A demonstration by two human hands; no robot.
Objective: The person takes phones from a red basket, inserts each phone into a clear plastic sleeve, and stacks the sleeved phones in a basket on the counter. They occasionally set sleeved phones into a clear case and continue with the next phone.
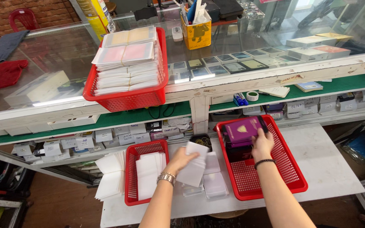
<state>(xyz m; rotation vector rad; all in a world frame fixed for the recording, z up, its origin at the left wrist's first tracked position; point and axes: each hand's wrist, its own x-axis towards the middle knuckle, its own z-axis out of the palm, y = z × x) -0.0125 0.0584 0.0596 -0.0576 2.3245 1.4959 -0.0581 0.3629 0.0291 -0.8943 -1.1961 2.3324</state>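
Gripping a purple case (243,129), the right hand (262,145) lies just below it.

Bright, even daylight from upper right. Strong glare streaks on glass counter top (64,63), white reflection bands near its front edge. Soft shadows only, under red basket (127,99) and beneath shelf (148,116). White table (326,164) near overexposed. Lower left floor dim. Wide-angle bend at frame edges; counter line bows. Left hand (182,160) slightly motion-blurred; centre otherwise sharp.
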